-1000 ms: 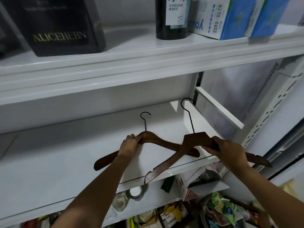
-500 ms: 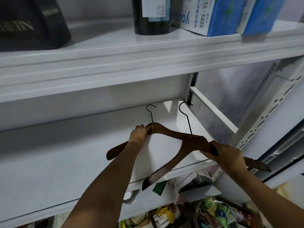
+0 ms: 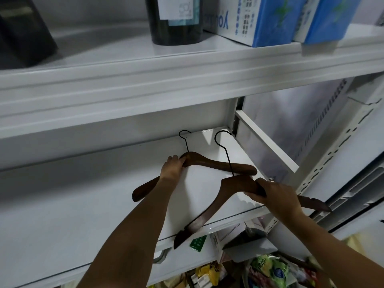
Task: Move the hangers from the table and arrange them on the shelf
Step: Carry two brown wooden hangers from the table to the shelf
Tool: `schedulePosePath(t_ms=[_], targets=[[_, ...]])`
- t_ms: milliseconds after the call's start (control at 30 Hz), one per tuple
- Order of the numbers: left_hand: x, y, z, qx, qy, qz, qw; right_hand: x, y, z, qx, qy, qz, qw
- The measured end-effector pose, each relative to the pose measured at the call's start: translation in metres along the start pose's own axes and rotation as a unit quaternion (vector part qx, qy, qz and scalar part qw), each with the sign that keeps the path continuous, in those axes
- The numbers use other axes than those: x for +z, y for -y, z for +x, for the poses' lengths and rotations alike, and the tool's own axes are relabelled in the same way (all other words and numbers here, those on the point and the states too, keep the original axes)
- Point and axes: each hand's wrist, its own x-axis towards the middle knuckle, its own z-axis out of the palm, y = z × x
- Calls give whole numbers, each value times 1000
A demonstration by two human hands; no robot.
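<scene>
Hangers in both curled hands

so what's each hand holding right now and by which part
The left hand grips the far hanger at its neck, just below the hook. The right hand grips the near hanger on the wood just right of its neck.

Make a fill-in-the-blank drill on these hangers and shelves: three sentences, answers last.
1. The left hand grips the far hanger; the near hanger, which sticks out past the front edge of the shelf, is held by the ____ hand.
2. The boxes right of the dark bottle are white and ____.
3. In all, ____ hangers are in view.

Answers: right; blue; two.
</scene>
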Motion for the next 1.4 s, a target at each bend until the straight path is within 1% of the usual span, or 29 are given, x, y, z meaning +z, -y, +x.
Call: schedulePosePath(t_ms=[133, 200, 300, 367, 433, 467, 533, 567, 667, 767, 900, 1000, 1100, 1167, 1233, 1400], targets=[[-2, 5, 6, 8, -4, -6, 1000, 2, 0, 6, -13, -18, 43, 999], [-3, 5, 7, 11, 1, -12, 1000, 3, 2, 9, -12, -9, 42, 999], [-3, 6, 4, 14, 5, -18, 1000, 4, 7, 14, -18, 6, 10, 1000], [-4, 6, -1, 14, 8, -43, 999, 3, 12, 19, -15, 10, -18, 1000], [-7, 10, -7, 15, 0, -73, 997, 3, 21, 23, -19, -4, -28, 999], [-10, 13, -10, 14, -13, -79, 997, 4, 25, 26, -15, 5, -18, 1000], [-15, 21, -18, 5, -41, -86, 995, 5, 33, 35, 22, 83, 11, 996], [-18, 25, -23, -2, -51, -93, 994, 7, 37, 40, 24, 108, 13, 994], [-28, 36, -40, -3, -77, -121, 990, 12, 53, 58, 16, 123, 30, 992], [-36, 41, -61, -2, -72, -130, 989, 18, 74, 74, 26, 172, 15, 985], [-39, 36, -82, -11, -9, -91, 996, 29, 94, 90, 37, 210, 8, 977], [-35, 28, -92, -23, 44, -62, 997, 41, 97, 94, 38, 201, -29, 978], [-24, 22, -93, -24, 85, 8, 996, 52, 97, 92, 29, 194, -78, 977], [-17, 18, -89, -32, 92, 37, 995, 59, 97, 90, 31, 188, -87, 978], [-13, 16, -83, -32, 81, 57, 995, 65, 98, 91, 38, 177, -82, 980], [-6, 20, -74, -50, 72, 83, 993, 74, 98, 97, 62, 151, -71, 984]])
